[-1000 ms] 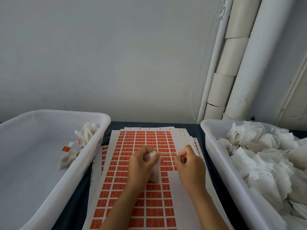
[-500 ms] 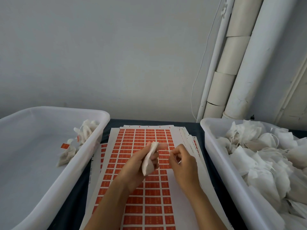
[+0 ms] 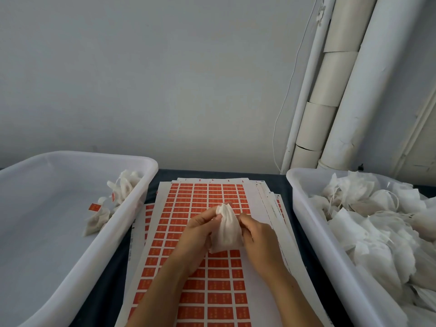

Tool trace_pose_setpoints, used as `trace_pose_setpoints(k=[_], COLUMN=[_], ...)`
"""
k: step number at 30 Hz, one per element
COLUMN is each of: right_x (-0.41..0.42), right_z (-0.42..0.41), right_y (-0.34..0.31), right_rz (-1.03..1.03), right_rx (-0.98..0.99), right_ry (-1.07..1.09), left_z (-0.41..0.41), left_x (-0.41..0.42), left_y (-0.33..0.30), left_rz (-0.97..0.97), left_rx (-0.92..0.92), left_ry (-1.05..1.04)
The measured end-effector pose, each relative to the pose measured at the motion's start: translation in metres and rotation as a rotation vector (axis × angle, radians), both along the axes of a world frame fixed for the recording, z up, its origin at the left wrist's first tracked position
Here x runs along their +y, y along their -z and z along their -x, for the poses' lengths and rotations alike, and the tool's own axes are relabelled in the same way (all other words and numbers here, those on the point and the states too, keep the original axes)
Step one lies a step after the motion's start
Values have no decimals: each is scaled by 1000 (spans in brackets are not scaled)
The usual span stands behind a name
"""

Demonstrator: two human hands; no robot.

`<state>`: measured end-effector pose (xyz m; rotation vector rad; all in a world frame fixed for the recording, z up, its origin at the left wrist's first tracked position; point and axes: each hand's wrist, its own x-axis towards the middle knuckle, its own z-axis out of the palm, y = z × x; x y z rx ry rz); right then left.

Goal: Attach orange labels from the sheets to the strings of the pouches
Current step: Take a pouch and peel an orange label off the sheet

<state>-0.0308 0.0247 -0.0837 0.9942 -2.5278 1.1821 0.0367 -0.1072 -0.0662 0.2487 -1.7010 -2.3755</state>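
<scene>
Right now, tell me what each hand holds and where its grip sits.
Both hold one white pouch over the label sheet. The left hand pinches its left edge near the top; the right hand grips its right edge.

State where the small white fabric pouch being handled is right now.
In the head view, the white fabric pouch sits centrally, gripped between left hand and right hand above the orange label sheet.

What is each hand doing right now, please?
Left hand: closed, gripping the white pouch.
Right hand: closed, fingers pinching the same pouch's right edge.
</scene>
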Motion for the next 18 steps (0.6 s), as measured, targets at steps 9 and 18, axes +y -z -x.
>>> trace_pose_setpoints(k=[9, 18], right_x=[4, -7], right_z=[0, -18], right_y=[-2, -8], right_rz=[22, 219], right_rx=[3, 131], right_ry=[82, 78], left_z=[6, 8], left_x=[7, 14], left_y=[7, 11], left_rz=[565, 728], left_rx=[-17, 55], left_ry=[-292, -532])
